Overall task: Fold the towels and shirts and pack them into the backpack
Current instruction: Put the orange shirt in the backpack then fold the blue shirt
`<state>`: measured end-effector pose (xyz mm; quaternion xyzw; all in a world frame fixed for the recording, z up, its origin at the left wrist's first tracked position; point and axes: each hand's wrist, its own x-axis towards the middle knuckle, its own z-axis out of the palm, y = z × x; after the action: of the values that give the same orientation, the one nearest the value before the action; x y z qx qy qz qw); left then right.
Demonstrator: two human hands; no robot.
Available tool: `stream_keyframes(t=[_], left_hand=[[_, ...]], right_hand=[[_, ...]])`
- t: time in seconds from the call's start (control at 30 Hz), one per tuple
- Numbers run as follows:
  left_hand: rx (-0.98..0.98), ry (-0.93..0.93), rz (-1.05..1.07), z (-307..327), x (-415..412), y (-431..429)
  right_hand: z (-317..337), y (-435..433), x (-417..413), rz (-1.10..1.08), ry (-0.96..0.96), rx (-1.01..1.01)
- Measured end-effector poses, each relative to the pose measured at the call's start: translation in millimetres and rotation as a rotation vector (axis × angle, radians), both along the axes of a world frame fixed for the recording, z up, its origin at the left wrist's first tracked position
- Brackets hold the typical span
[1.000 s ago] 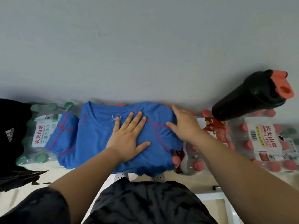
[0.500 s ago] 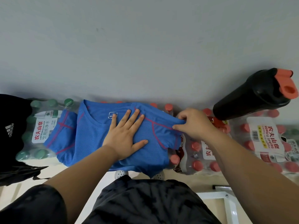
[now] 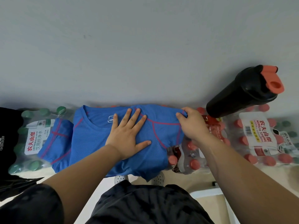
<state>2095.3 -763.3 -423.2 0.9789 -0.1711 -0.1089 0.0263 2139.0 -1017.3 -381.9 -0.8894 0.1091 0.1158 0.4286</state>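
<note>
A: Your left hand [image 3: 127, 138] lies flat, fingers spread wide, on the chest of the blue shirt [image 3: 90, 143]. The shirt is laid over the water-bottle packs against the wall [image 3: 145, 46]. I take it you're pinning the cloth so it won't slide on those bumpy caps.

B: Your right hand [image 3: 192, 125] pinches the edge of the right sleeve [image 3: 166, 126], probably to bring it across over the body.

A: Mind the edges. The hem hangs off the near side of the packs, and the other sleeve [image 3: 56, 139] lies out over the green-capped pack [image 3: 32, 143].

B: Room is tight on your right. The black shaker bottle [image 3: 239, 97] stands near that hand on the red-capped pack [image 3: 258, 143], so fold inward, not outward. The black Adidas item [image 3: 6, 135] at far left may be the backpack, but I can't tell.
</note>
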Motion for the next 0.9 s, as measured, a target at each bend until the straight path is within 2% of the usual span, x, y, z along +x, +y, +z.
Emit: stream_keyframes(t=[0.13,0.33,0.53,0.63,0.67,0.8,0.9], left_hand=[[0.04,0.034,-0.022,3,6,-17],[0.008,0.028,-0.008,9,5,-18],[-0.04,0.036,0.067,1,-17,2],[-0.033,0.044,0.075,-1,-17,0],[-0.025,0.046,0.069,0,-16,0],[-0.093,0.061,0.09,1,-18,8],[-0.193,0.073,0.131,1,-22,23]], right_hand=[[0,-9,-3,0.022,-0.007,-0.076],[5,3,-3,-0.006,-0.028,-0.025],[14,41,-9,0.011,-0.035,0.059],[19,77,-18,0.052,0.017,0.233],[19,87,-21,0.111,0.02,0.215],[4,95,-33,0.516,-0.152,-0.27],[-12,84,-44,0.661,-0.283,-0.586]])
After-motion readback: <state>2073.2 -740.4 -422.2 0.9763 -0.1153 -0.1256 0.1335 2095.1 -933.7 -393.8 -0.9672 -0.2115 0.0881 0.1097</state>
